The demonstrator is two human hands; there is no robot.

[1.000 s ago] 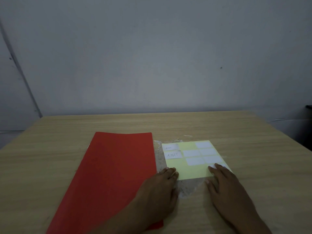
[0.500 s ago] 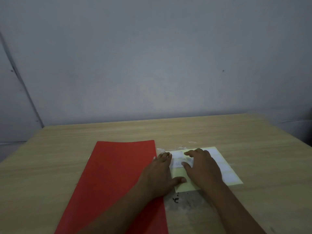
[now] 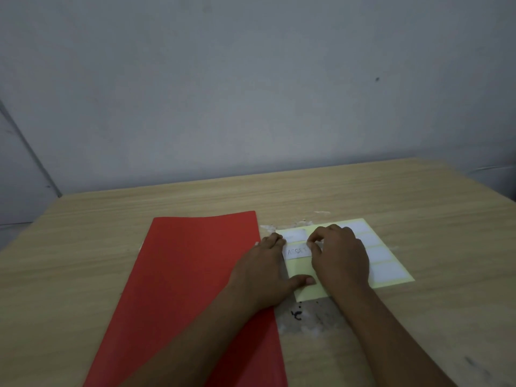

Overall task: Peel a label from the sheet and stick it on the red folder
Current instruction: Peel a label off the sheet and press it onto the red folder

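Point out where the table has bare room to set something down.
Free: the table left of the red folder, the strip behind it toward the wall, and right of the label sheet. Crowded: both hands on the sheet's left part.

- The folder (image 3: 195, 289) was plain red, with no pattern on it.
- The sheet (image 3: 307, 291) was pale yellow.
- The labels (image 3: 382, 270) on it were white rectangles; one label (image 3: 297, 252) carried dark lettering, too blurred to read in full.
- The desk (image 3: 83, 261) was light tan with a fine wood grain running across it.
- A worn grey-white patch (image 3: 315, 319) on the desk showed small black marks.
- The wall (image 3: 251, 93) was a flat grey-blue, with one small dark speck (image 3: 377, 79).
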